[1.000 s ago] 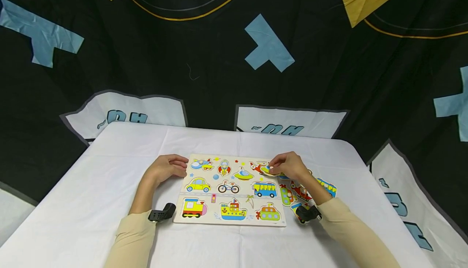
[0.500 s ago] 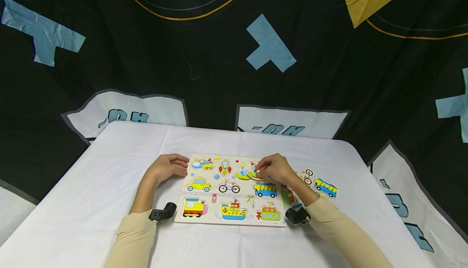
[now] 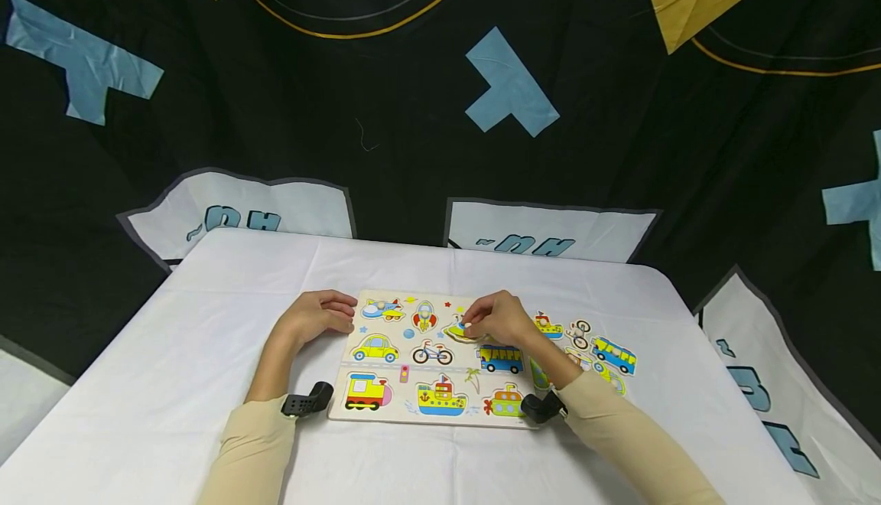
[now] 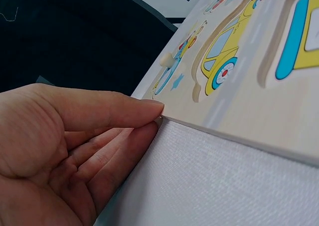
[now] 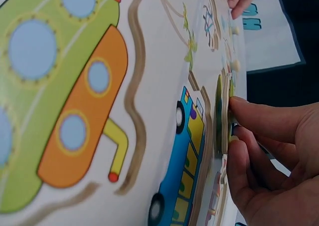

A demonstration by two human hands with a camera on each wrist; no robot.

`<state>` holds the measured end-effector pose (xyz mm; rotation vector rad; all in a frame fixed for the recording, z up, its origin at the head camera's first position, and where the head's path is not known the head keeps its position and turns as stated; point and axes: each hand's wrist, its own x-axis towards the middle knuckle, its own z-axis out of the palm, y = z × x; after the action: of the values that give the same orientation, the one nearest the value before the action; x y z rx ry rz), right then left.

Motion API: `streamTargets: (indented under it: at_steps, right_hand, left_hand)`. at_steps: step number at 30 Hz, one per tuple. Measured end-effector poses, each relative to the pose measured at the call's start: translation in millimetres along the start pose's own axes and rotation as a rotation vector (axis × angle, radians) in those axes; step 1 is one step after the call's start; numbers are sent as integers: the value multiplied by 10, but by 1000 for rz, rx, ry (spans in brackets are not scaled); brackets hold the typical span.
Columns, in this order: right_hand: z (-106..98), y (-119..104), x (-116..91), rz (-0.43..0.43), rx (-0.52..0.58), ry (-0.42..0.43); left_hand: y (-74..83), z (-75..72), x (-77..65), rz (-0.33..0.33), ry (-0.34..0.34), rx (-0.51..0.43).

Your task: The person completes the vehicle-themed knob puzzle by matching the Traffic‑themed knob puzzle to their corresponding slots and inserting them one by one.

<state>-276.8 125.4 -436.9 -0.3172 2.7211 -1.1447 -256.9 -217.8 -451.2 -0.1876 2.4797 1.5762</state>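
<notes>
A wooden vehicle puzzle board (image 3: 402,413) lies on the table. My left hand (image 3: 313,317) is at its left edge; in the left wrist view, the thumb (image 4: 144,111) and a finger pinch that edge. My right hand (image 3: 501,317) holds a flying saucer puzzle piece (image 3: 460,330) by its knob over the saucer picture at the board's upper middle. Seen from the right wrist, the piece (image 5: 224,116) stands edge-on between thumb and fingers and the board. Whether it is seated in the recess I cannot tell. Knobbed airplane (image 3: 381,310) and rocket (image 3: 424,317) pieces sit in the board.
Right of the board lie several loose pieces: a ship (image 3: 548,326), a bicycle (image 3: 580,334), a bus (image 3: 614,355) and a green car (image 3: 609,377). My right forearm partly covers others. White cloth (image 3: 206,382) covers the table; a black curtain (image 3: 406,122) hangs behind it.
My right hand has carried the saucer piece left from the board's upper right to the saucer picture, uncovering loose pieces at the right. The left hand stays at the board's edge.
</notes>
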Motion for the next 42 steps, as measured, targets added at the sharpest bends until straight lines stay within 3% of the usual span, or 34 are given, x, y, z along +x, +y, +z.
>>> streamTargets:
  at_steps: [42]
  right_hand:
    - [124, -10, 49, 45, -13, -1]
  left_hand:
    - [4, 1, -4, -3, -5, -4]
